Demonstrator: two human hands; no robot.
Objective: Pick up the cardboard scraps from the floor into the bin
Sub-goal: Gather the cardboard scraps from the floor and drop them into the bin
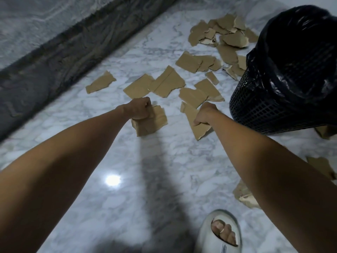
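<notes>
Head view showed the left hand [139, 108] closed on a folded brown cardboard scrap [151, 121] and the right hand [205, 114] closed on a long torn brown cardboard strip [197, 127], both over the white marble floor [127, 161]. Bare floor lay open near the grey rug edge [54, 57]. One black mesh bin [284, 88] stood at the right; roughly twenty loose cardboard scraps [166, 82] lay scattered beyond the hands, and a few more past the right arm.

White marble floor [102, 147] with grey veining is spreading below the fingers, shining and reflecting a round ceiling light [113, 180]. A dark grey shaggy rug [54, 57] is lying up-left of the fingers, running diagonally.
</notes>
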